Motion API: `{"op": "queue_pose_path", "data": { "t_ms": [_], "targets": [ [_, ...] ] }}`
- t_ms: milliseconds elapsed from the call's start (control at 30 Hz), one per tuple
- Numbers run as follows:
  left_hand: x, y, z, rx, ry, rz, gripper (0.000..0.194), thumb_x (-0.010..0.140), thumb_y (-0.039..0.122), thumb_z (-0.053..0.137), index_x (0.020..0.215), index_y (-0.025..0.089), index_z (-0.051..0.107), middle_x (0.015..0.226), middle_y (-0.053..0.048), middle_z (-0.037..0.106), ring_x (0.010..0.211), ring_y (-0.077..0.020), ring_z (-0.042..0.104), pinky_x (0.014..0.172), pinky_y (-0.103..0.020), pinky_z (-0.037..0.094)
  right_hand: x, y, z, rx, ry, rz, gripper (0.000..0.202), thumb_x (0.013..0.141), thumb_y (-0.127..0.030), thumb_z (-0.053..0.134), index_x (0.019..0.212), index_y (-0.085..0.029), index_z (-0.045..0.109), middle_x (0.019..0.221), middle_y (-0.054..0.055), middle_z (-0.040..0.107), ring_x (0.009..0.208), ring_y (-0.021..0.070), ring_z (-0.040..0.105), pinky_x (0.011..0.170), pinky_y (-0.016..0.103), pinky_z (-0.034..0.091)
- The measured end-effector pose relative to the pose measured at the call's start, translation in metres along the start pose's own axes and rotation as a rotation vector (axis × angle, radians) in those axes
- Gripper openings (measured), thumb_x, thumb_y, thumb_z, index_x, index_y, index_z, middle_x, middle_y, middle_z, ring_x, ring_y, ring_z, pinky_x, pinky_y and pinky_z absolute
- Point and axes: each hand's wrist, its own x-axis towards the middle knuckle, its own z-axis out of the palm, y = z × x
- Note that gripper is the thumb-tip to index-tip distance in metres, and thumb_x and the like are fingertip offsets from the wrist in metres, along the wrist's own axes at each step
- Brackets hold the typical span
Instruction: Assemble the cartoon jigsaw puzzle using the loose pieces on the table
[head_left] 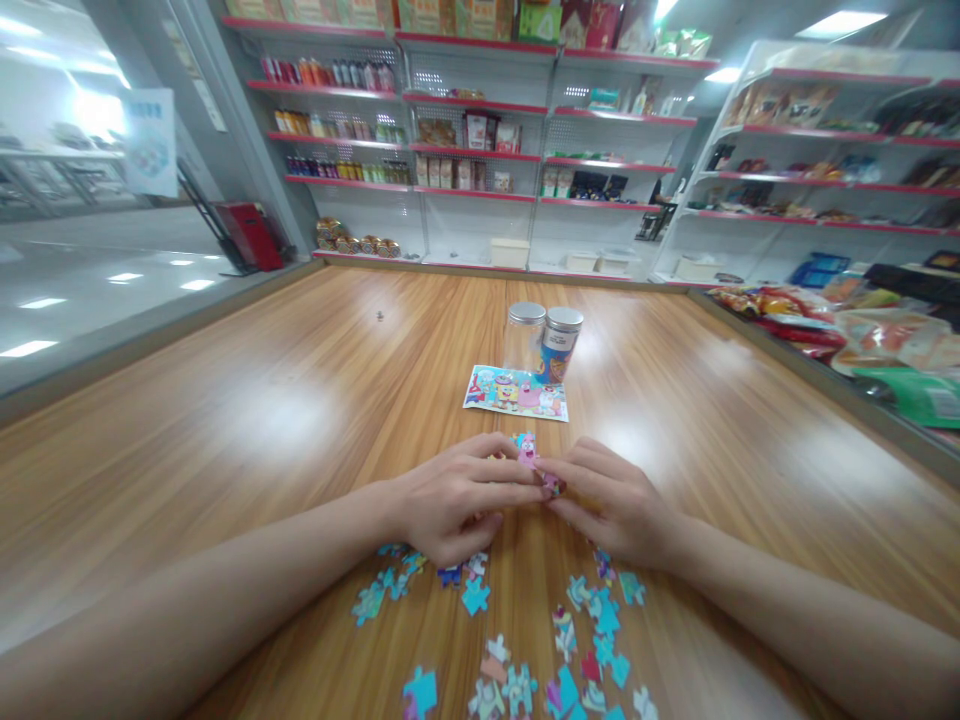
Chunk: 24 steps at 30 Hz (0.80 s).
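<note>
Fingers of the left hand (454,492) and right hand (621,502) meet at the puzzle section (528,448), below the frame's centre; whether they clamp it, I cannot tell. It shows a pink cartoon figure, light blue at top. Loose pieces (475,596), many blue, lie bottom centre.

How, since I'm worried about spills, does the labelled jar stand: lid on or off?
On: the silver lid covers the top of the labelled jar; how tightly, I cannot tell.
</note>
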Motion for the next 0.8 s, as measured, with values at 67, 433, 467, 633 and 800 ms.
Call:
{"op": "queue_pose_path", "data": {
  "t_ms": [67, 433, 467, 633, 800],
  "targets": [
    [-0.0012, -0.0010, 0.0007, 0.006, 0.017, -0.008, 0.074, 0.074, 0.004, 0.052, 0.147, 0.016, 0.044, 0.132, -0.016, 0.067, 0.116, -0.0291, 0.064, 0.104, -0.054, 0.051, 0.0003, -0.0005, 0.0001, -0.006, 0.003, 0.002, 0.047, 0.093, -0.012, 0.064, 0.139, -0.018, 0.056, 0.091, 0.007, 0.066, 0.081, 0.0206, 0.056, 0.071, 0.035, 0.051],
    [0.0004, -0.0013, 0.0003, -0.016, 0.050, 0.000, 0.079, 0.075, 0.003, 0.051, 0.151, 0.019, 0.040, 0.132, -0.015, 0.068, 0.115, -0.0277, 0.065, 0.102, -0.054, 0.052, -0.0053, 0.0034, 0.0021, -0.007, -0.003, 0.026, 0.049, 0.095, -0.014, 0.063, 0.143, -0.020, 0.054, 0.090, 0.007, 0.063, 0.080, 0.0203, 0.054, 0.071, 0.036, 0.051],
    [0.0003, -0.0013, 0.0002, -0.015, 0.044, -0.003, 0.078, 0.075, 0.004, 0.051, 0.151, 0.019, 0.040, 0.133, -0.015, 0.067, 0.115, -0.0280, 0.065, 0.102, -0.054, 0.052, -0.0052, 0.0034, 0.0020, -0.008, -0.005, 0.027, 0.049, 0.095, -0.014, 0.062, 0.144, -0.020, 0.053, 0.090, 0.007, 0.063, 0.080, 0.0203, 0.054, 0.071, 0.036, 0.050],
    [-0.0008, -0.0012, -0.0002, -0.035, 0.043, -0.022, 0.077, 0.075, 0.003, 0.051, 0.150, 0.019, 0.043, 0.135, -0.015, 0.066, 0.117, -0.0290, 0.061, 0.101, -0.054, 0.052, -0.0038, 0.0028, 0.0009, 0.011, -0.024, 0.038, 0.047, 0.097, -0.011, 0.058, 0.143, -0.019, 0.053, 0.094, 0.008, 0.063, 0.085, 0.0203, 0.055, 0.074, 0.035, 0.051],
    [0.0004, 0.0001, -0.0017, -0.052, 0.011, -0.036, 0.076, 0.075, 0.001, 0.050, 0.149, 0.018, 0.043, 0.135, -0.014, 0.065, 0.118, -0.0279, 0.061, 0.105, -0.054, 0.050, -0.0040, 0.0030, 0.0011, 0.020, -0.033, 0.055, 0.044, 0.097, -0.011, 0.058, 0.141, -0.020, 0.054, 0.097, 0.008, 0.064, 0.087, 0.0208, 0.056, 0.076, 0.037, 0.052]
  ]
}}
